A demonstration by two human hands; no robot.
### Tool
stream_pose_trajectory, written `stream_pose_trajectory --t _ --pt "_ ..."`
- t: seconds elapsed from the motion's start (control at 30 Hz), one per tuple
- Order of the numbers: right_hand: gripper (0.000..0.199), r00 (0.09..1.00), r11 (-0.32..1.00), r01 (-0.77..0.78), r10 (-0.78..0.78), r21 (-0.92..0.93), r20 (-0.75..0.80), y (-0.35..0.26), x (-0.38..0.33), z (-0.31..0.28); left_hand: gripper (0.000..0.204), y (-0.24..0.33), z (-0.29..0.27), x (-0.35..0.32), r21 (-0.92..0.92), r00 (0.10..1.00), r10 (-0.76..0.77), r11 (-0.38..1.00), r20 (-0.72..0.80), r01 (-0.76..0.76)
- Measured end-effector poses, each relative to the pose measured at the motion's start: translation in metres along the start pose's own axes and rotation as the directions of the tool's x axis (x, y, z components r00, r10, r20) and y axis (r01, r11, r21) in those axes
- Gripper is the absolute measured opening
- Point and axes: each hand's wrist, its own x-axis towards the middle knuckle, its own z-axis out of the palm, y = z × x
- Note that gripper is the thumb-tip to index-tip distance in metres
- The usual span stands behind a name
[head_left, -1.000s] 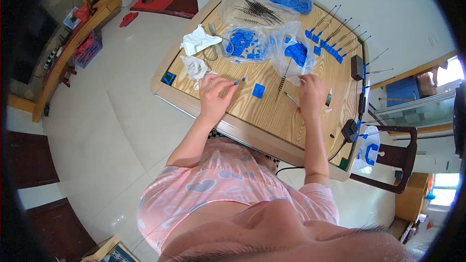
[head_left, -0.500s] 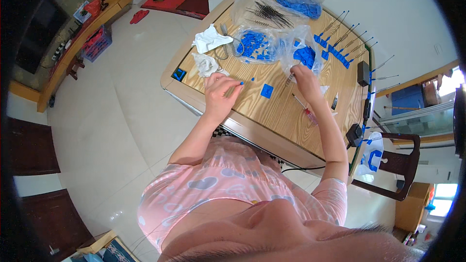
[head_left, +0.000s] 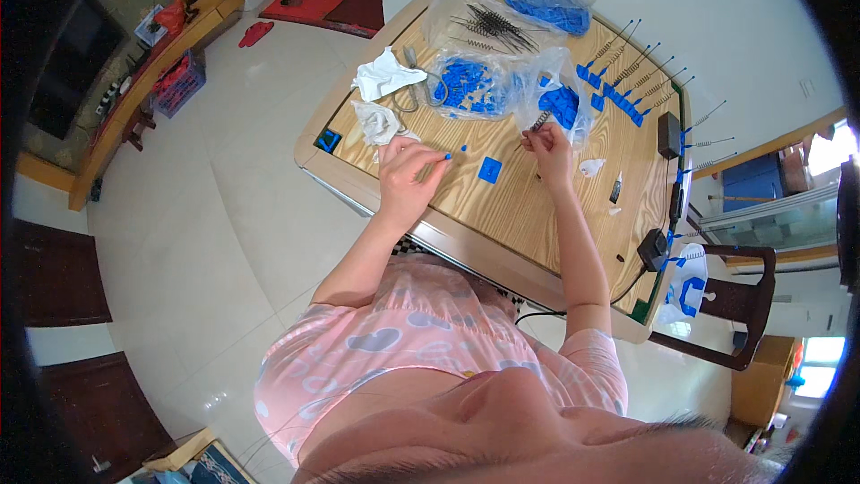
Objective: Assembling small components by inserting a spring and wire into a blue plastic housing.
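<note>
My left hand (head_left: 408,181) is over the near left part of the table, thumb and finger pinching a small blue piece (head_left: 447,157). To the right, my right hand (head_left: 549,154) grips a dark coil spring (head_left: 541,120), whose coils rise above the fingertips. Behind that spring lies an open clear bag (head_left: 528,108) with larger blue parts (head_left: 561,108). Between my hands are a flat blue square (head_left: 489,169) and a tiny loose blue piece (head_left: 463,149). Another clear bag, farther back, holds many small blue pieces (head_left: 468,82).
Dark springs (head_left: 498,25) lie on plastic at the back. Springs with blue ends (head_left: 632,81) stand along the right side, near a black box (head_left: 669,135). White cloths (head_left: 387,78) and a grey cord-like loop (head_left: 408,99) lie left. A small knife-like tool (head_left: 616,186) is at right.
My right hand has shifted a little left, and its spring now points up and away. The red-handled screwdriver seen before is now behind my right forearm. My left hand stays almost still.
</note>
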Motion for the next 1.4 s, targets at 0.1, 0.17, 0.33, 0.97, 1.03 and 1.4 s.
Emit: stream_pose_trajectory --t 0.1,0.17,0.33,0.97,1.03,1.4 --pt "0.009 1.0 0.986 0.002 -0.001 -0.168 0.002 0.004 -0.002 -0.002 0.013 0.0 0.001 0.0 -0.004 1.0 0.009 1.0 -0.002 -0.009" --pt "0.007 1.0 0.968 0.012 -0.01 -0.25 0.01 -0.001 -0.004 -0.002 0.014 0.001 0.003 -0.001 -0.005 1.0 0.019 1.0 0.001 -0.019" --pt "0.007 0.97 0.936 0.225 -0.242 -0.271 -0.03 -0.097 -0.033 0.035 0.012 -0.001 0.006 -0.005 0.006 0.999 0.012 1.0 0.032 -0.012" --pt "0.008 0.905 0.887 0.425 -0.409 -0.183 0.118 -0.134 -0.062 0.074 0.015 0.003 0.007 -0.004 -0.013 0.998 0.01 1.0 0.055 -0.01" --pt "0.008 0.899 0.881 0.436 -0.42 -0.182 0.12 -0.135 -0.062 0.075 0.015 0.002 0.008 -0.004 -0.012 0.998 0.021 1.0 0.057 -0.02" --pt "0.008 0.911 0.892 0.41 -0.39 -0.192 0.13 -0.136 -0.062 0.075 0.015 0.004 0.007 -0.004 0.007 0.997 0.029 1.0 0.065 -0.029"
